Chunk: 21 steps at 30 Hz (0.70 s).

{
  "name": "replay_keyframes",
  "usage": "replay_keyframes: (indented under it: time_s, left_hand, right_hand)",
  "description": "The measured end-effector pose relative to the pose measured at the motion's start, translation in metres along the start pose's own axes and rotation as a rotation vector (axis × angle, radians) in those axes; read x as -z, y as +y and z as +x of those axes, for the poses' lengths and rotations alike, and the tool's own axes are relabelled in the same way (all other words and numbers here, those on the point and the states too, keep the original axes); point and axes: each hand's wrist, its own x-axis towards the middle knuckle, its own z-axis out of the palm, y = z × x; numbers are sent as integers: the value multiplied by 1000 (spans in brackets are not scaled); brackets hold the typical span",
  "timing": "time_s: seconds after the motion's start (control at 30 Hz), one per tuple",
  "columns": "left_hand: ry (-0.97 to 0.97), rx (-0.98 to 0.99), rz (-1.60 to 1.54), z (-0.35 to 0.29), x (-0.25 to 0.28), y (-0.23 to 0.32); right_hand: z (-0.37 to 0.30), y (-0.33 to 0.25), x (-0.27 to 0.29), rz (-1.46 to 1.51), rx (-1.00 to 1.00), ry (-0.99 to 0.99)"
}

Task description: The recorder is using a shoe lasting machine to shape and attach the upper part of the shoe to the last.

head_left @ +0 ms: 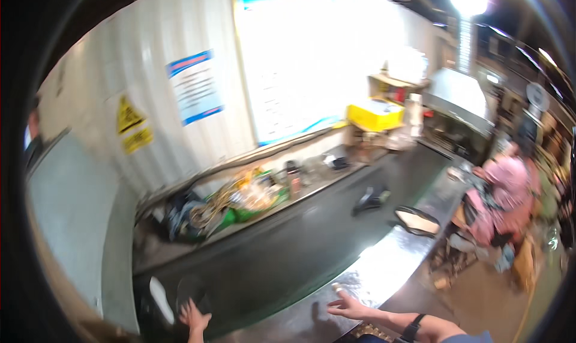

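The left hand [195,316] is raised at the near left edge of the dark counter [288,253], fingers spread upward, its grip open and empty. The right hand [348,307] is extended leftward over the shiny metal counter edge [384,265], palm down, fingers splayed, nothing held. A black wristwatch [411,329] is worn on the right wrist. A black-rimmed tray [417,220] lies farther right.

Wall: yellow triangular sign [128,116], possibly blue-edged notices [196,86].

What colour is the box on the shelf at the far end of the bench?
Bright yellow box, seen in the head view.
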Motion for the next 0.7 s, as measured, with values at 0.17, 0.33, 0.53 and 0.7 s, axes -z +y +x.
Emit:
replay_keyframes:
  time_s: [0.17,0.33,0.53,0.7]
  left_hand:
    - [-349,-645,-251,-30,79,137]
    - [-90,-367,-687,40,57,57]
    - [632,241,189,96,-31,-139]
    - [452,542,-36,110,-75,-183]
  right_hand:
    - [2,-21,-28,306,-130,115]
    - [40,-36,-91,837,-346,83]
    - [67,-13,-81,898,-343,106]
    - [56,-20,-46,1117,-309,196]
